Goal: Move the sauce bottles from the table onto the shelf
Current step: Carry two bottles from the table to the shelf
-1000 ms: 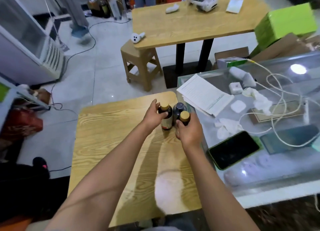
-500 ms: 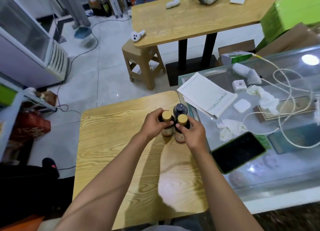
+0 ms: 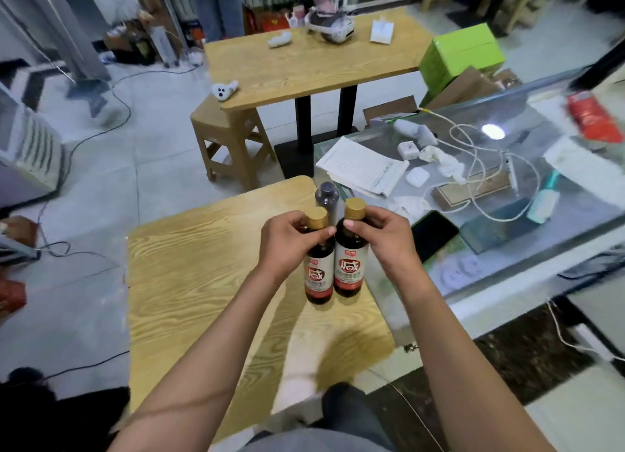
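Two dark sauce bottles with gold caps and red-and-white labels hang side by side above the small wooden table [image 3: 189, 282]. My left hand [image 3: 287, 242] grips the neck of the left bottle [image 3: 318, 275]. My right hand [image 3: 385, 238] grips the neck of the right bottle [image 3: 350, 269]. Behind them a third bottle with a dark grey cap [image 3: 327, 198] stands on the table's far right corner. No shelf can be made out in this view.
A glass counter [image 3: 507, 265] to the right carries papers [image 3: 362, 170], a black phone [image 3: 434, 235], white cables and chargers. Ahead stand a wooden stool [image 3: 230, 140] and a larger wooden table [image 3: 304, 69]. Cables run over the floor at the left.
Both hands have lifted their bottles off the table and brought them up and closer to me. The grey-capped bottle has stayed put. The view has tilted upward.
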`<act>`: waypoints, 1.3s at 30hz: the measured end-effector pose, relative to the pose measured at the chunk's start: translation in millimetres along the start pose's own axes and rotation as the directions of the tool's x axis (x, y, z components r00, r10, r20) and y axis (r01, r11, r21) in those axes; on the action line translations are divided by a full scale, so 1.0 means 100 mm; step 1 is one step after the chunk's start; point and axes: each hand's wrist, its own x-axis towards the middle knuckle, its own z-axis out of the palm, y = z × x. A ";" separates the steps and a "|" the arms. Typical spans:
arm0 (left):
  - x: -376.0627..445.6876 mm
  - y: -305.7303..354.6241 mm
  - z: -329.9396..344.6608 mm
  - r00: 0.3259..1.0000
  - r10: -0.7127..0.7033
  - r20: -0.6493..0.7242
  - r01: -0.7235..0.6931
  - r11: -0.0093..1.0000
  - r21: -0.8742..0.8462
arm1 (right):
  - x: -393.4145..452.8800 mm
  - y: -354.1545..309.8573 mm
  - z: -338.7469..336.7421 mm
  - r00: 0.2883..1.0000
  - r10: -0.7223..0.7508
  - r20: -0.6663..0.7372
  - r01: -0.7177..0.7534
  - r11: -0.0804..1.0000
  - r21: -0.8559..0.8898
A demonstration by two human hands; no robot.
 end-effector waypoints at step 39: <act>-5.47 3.82 2.83 0.395 0.806 0.441 -0.587 0.591 -0.554 | -6.34 -1.88 -3.55 0.175 -0.575 -0.799 0.304 0.804 -0.512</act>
